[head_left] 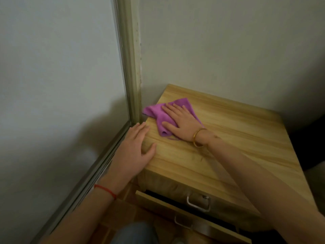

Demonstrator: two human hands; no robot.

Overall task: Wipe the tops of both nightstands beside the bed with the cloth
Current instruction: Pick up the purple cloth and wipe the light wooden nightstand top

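Wood-grain nightstand [228, 138] stands in the corner against the pale wall [228, 41], a glass sliding door [52, 67] at its left; its lower drawer [184, 219] is pulled partly out, metal handles on the drawer fronts; purple cloth [156, 113] lies crumpled on the nightstand's top near the far left corner, one end hanging past the edge; right hand [181, 123], a gold bangle [198, 138] at the wrist, presses flat on the cloth, fingers [171, 109] straight and spread over it; left hand [135, 152], red string [105, 190] at the wrist, rests open on the near left edge, just beside the cloth, not touching it
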